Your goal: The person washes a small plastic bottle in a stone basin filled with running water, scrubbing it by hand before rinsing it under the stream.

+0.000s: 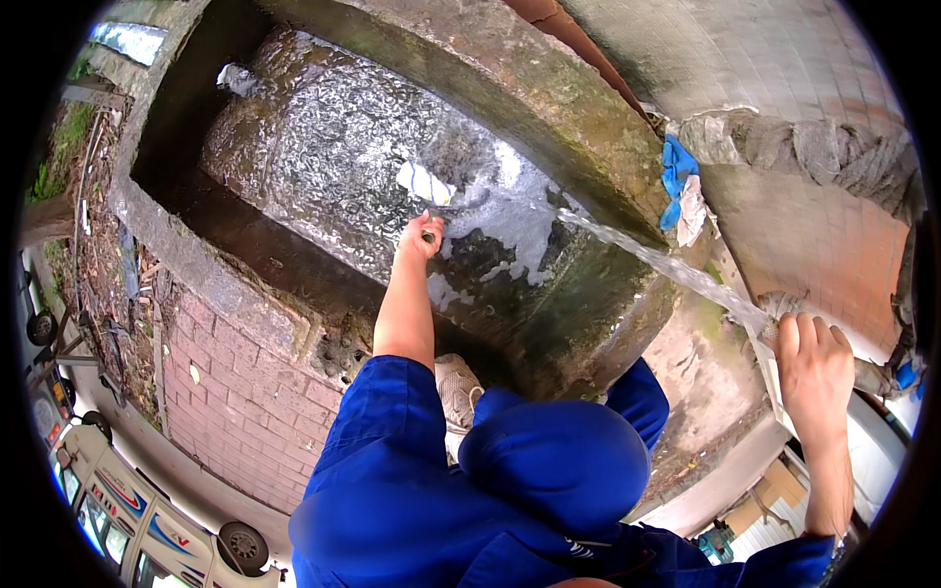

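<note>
My left hand reaches over the concrete trough, its fingers curled. Just beyond the fingertips is a white cloth-like piece with blue stripes; I cannot tell whether the fingers grip its end. Foamy water covers much of the trough floor. On the far right, my right hand is closed round the edge of a white, thin-walled thing, mostly hidden. From beside that hand a stream of water runs left into the trough and splashes near the striped piece.
A blue cloth and a pale cloth hang at the trough's right rim. A whitish lump lies in its far left corner. Brick paving and a parked van are at left; a wall stands at right.
</note>
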The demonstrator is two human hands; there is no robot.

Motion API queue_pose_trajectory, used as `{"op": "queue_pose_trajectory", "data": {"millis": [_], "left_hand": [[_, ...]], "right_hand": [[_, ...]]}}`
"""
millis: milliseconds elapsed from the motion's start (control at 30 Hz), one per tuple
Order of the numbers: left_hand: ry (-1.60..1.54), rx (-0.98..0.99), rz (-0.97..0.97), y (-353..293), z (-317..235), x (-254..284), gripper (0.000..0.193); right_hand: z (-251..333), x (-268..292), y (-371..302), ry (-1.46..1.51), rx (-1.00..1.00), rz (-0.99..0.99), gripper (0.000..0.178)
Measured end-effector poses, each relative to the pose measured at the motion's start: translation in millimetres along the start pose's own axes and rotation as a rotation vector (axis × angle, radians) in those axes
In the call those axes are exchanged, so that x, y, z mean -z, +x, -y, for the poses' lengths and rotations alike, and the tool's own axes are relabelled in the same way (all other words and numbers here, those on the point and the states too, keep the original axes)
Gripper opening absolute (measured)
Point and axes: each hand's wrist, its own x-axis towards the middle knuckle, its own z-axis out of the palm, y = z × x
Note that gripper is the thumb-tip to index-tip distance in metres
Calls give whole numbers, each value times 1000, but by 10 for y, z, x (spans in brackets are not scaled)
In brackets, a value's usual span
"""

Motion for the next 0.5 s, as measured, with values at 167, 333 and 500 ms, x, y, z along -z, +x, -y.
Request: {"op": "queue_pose_trajectory", "data": {"millis": [167, 333, 500], "left_hand": [[-49, -83, -96, -308, -27, 603, 32], [1549, -422, -671, -259, 203, 840, 35], [2405, -654, -1266, -568, 728, 479, 35]], "right_hand": [[-7, 2, -19, 20, 24, -2, 8], [-22, 3, -12, 40, 16, 27, 12], [-21, -13, 13, 54, 20, 100, 17]]}}
